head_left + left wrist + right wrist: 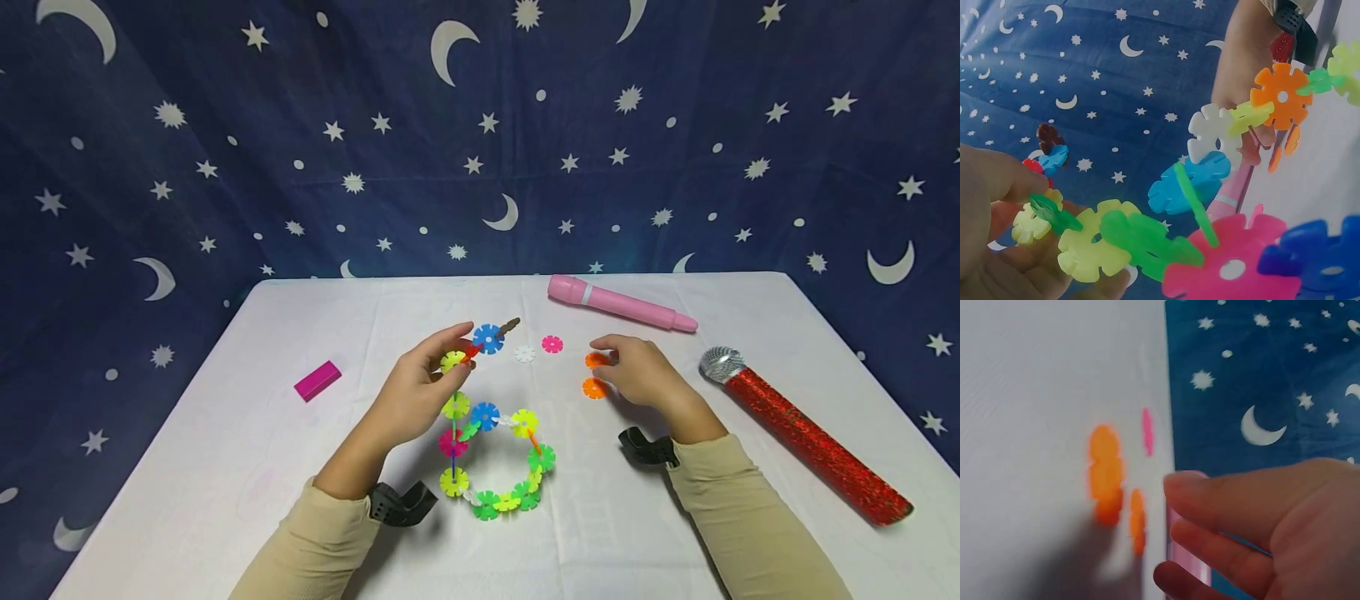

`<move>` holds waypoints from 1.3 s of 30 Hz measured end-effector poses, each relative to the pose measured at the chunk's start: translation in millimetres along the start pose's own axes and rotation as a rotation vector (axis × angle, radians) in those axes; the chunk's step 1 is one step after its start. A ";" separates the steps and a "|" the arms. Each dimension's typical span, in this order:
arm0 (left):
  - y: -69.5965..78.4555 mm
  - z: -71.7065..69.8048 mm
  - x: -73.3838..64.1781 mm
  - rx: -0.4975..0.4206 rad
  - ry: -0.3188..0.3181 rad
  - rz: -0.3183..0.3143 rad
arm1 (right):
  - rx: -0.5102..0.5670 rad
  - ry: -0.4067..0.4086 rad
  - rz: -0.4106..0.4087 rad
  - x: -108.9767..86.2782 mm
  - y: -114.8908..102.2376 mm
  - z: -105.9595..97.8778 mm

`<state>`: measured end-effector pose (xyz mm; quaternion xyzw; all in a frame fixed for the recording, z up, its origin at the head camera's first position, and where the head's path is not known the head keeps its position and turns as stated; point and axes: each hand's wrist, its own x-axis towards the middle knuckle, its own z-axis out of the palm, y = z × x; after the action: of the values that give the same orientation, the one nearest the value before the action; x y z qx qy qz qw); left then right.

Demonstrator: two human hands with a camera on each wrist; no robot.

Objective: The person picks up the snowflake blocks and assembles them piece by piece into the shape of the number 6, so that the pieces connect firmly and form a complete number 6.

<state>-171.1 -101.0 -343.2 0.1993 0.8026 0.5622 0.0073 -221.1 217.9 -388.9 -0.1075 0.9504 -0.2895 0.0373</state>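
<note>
My left hand [420,392] pinches the upper end of a chain of interlocking notched plastic discs. A red disc [470,352], a blue disc [488,338] and a brown disc [508,327] stick out past its fingertips. From the hand the chain hangs down into a colourful ring [485,417] of green, yellow, pink, blue and white discs. My right hand [641,371] hovers by two loose orange discs [595,388] with its fingers loosely bent. In the right wrist view, a gap separates its fingertips [1185,494] from the orange discs [1105,469], and nothing shows between them.
A loose white disc [525,354] and a pink disc [552,344] lie near the middle. Behind them is a pink microphone-shaped tube [626,306]. A red glittery microphone [813,442] lies at the right, a magenta block [318,381] at the left. A starry curtain [412,167] hangs behind the white table [187,483].
</note>
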 end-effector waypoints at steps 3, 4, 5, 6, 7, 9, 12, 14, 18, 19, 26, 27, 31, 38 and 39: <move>-0.9 -0.3 -0.3 -0.009 -0.007 0.007 | -0.029 0.016 -0.010 2.5 5.6 4.9; -1.1 -0.4 -0.5 -0.016 -0.011 0.010 | -0.041 0.021 -0.018 3.2 7.3 6.6; -1.3 -0.5 -0.6 -0.022 -0.015 0.013 | -0.051 0.026 -0.027 4.0 8.7 8.1; -1.1 -0.6 -0.7 -0.027 -0.018 0.015 | -0.062 0.033 -0.034 4.8 9.7 9.5; -0.8 -0.6 -0.8 -0.032 -0.021 0.017 | -0.072 0.040 -0.041 5.6 10.6 10.7; -0.2 -0.7 -1.0 -0.040 -0.027 0.022 | -0.083 0.055 -0.043 7.0 11.5 12.5; 0.7 -0.2 -1.1 -0.046 -0.033 0.024 | -0.084 0.068 -0.026 8.5 12.8 13.9; 1.0 0.1 -1.1 -0.051 -0.033 0.023 | -0.059 0.075 -0.006 8.8 13.7 13.9; 1.1 0.3 -2.1 -0.058 -0.034 0.011 | 0.074 0.116 -0.004 7.6 12.5 9.0; 1.3 0.4 -2.5 -0.057 -0.035 0.009 | 0.132 0.127 -0.014 6.6 9.3 6.3; 7.5 1.3 -5.9 -0.041 -0.037 0.028 | 0.660 0.190 -0.176 -11.8 -41.1 -12.3; 8.3 1.6 -6.4 -0.040 -0.041 0.039 | 0.707 0.209 -0.210 -15.5 -48.4 -13.6; 12.0 3.3 -8.4 -0.033 -0.057 0.088 | 0.814 0.300 -0.344 -29.7 -70.3 -16.4; 17.0 7.3 -10.9 -0.033 -0.071 0.125 | 0.817 0.413 -0.481 -42.3 -86.8 -14.1; 17.4 7.8 -11.1 -0.033 -0.071 0.128 | 0.793 0.425 -0.484 -43.3 -87.9 -13.6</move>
<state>-153.6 -92.6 -332.7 0.2699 0.7781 0.5672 0.0030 -164.7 163.9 -328.1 -0.2406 0.7018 -0.6438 -0.1870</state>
